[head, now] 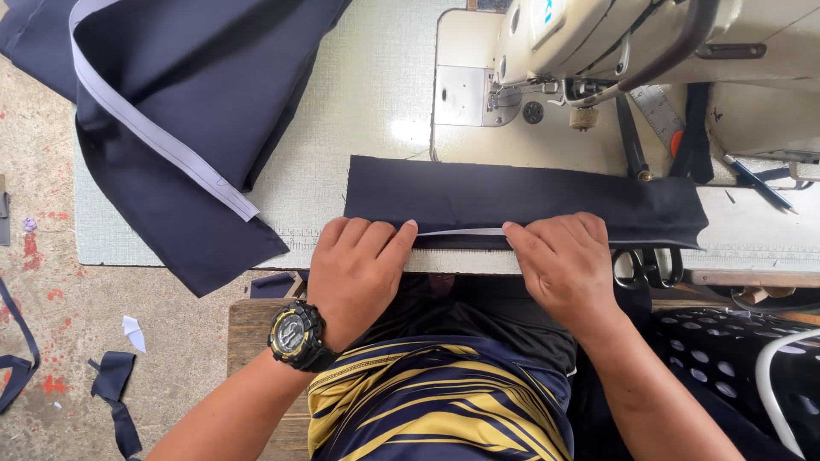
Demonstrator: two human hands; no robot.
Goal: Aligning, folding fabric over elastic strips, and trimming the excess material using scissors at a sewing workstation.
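A pale green sewing table (376, 94) fills the view, standing over a concrete floor (51, 290) flecked with red paint and littered with dark fabric scraps (115, 388). At the table's near edge lies a long dark navy fabric strip (512, 198), stretched flat from the middle of the table toward the right. The left hand (354, 269), a black and yellow wristwatch (295, 335) on its wrist, and the right hand (564, 260) both press down on the strip's near edge, fingers curled and nearly closed, fingertips pinching the folded hem. Between the two hands a thin white interlining edge (461, 231) shows under the fold. At the far right corner stands a cream sewing machine (598, 43). A larger navy garment piece (196, 111) with a white band (145, 128) drapes over the far left corner. Black-handled scissors (647, 267) lie just beside the right hand at the near edge.
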